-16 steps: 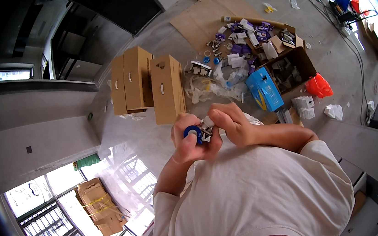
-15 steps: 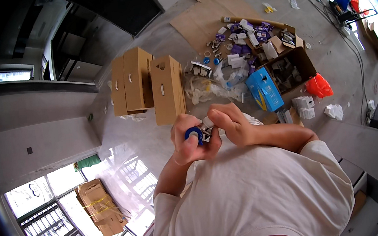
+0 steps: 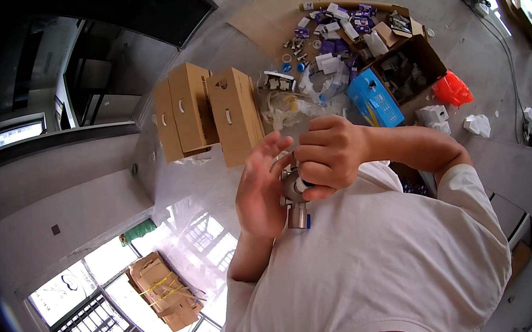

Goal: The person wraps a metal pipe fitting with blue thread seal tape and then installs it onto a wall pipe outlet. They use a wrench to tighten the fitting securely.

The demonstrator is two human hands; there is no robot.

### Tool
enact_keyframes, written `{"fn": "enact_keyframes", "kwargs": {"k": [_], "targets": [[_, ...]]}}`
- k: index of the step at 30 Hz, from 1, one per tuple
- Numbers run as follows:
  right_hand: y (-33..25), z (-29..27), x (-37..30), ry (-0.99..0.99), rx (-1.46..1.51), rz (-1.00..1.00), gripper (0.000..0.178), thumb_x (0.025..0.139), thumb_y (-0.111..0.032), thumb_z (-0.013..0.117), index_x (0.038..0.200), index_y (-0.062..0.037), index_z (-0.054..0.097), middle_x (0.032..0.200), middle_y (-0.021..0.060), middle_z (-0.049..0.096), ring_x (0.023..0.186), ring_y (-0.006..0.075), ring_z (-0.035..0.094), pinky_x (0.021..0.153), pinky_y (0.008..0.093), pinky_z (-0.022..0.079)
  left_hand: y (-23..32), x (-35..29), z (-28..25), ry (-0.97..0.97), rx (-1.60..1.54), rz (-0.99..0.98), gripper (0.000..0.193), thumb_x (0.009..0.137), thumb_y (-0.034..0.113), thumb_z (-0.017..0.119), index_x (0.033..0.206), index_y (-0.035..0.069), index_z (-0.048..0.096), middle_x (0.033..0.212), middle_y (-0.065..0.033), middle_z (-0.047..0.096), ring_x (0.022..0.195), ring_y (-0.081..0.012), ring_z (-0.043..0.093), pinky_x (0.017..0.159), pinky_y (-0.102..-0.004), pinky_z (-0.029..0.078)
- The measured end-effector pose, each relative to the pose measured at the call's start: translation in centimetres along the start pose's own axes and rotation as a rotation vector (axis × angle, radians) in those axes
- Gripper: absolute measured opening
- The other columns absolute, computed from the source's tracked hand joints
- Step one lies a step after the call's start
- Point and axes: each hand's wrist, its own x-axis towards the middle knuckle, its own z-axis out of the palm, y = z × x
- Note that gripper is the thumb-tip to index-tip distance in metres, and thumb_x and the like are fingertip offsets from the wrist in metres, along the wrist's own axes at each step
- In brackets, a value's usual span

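Note:
A shiny metal pipe fitting (image 3: 298, 216) with a rounded body and a cylinder end is held in front of my chest. My right hand (image 3: 333, 152) is closed around its upper part, fingers curled over it, with a whitish piece showing beside the fingertips. My left hand (image 3: 257, 189) is beside the fitting on the left, its fingers stretched and apart, slightly blurred; whether the palm touches the metal I cannot tell. A small blue part (image 3: 309, 221) shows at the fitting's lower end.
Tall cardboard boxes (image 3: 232, 118) stand ahead on the left. Beyond my hands lie a blue box (image 3: 374, 98), an open brown carton (image 3: 423, 62), purple and white small boxes (image 3: 331, 46), plastic bags (image 3: 286, 109) and a red bag (image 3: 452, 89). Flattened cardboard (image 3: 162, 290) leans by the window.
My left hand has opened from its grip, and the blue disc with a pale centre no longer shows in it. My right hand has turned over the metal fitting, now more exposed.

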Motion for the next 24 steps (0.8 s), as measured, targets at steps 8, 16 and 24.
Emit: {"fn": "enact_keyframes", "kwargs": {"k": [8,16,24], "targets": [[0.1,0.5,-0.4,-0.077,0.108,0.1,0.047,0.095,-0.045,0.071,0.074,-0.0116,0.046,0.072,0.0023,0.051,0.058,0.0206,0.054,0.051,0.0355,0.039,-1.2,0.0,1.5,0.134,-0.102,-0.018,0.047,0.113,0.04,0.047,0.137,0.0,0.048,0.1,-0.0107,0.067,0.08,-0.0158,0.066,0.072,-0.0289,0.054],[-0.2,-0.6,0.3,-0.011,-0.048,0.265,0.046,0.087,-0.044,0.078,0.075,-0.014,0.045,0.074,0.0007,0.049,0.058,0.0195,0.048,0.051,0.0351,0.031,-1.3,0.6,1.3,0.282,0.339,0.605,0.047,0.113,0.045,0.047,0.131,0.002,0.047,0.114,-0.0116,0.06,0.081,-0.0163,0.066,0.072,-0.0287,0.055],[-0.8,-0.6,1.3,-0.137,-0.094,0.286,0.031,0.081,-0.03,0.076,0.08,-0.0121,0.051,0.075,0.0021,0.052,0.062,0.0219,0.054,0.057,0.0375,0.037,-2.2,1.2,2.4,0.362,0.41,0.771,0.046,0.112,0.039,0.053,0.133,-0.001,0.043,0.12,-0.0125,0.053,0.086,-0.0167,0.062,0.077,-0.03,0.052]]}}
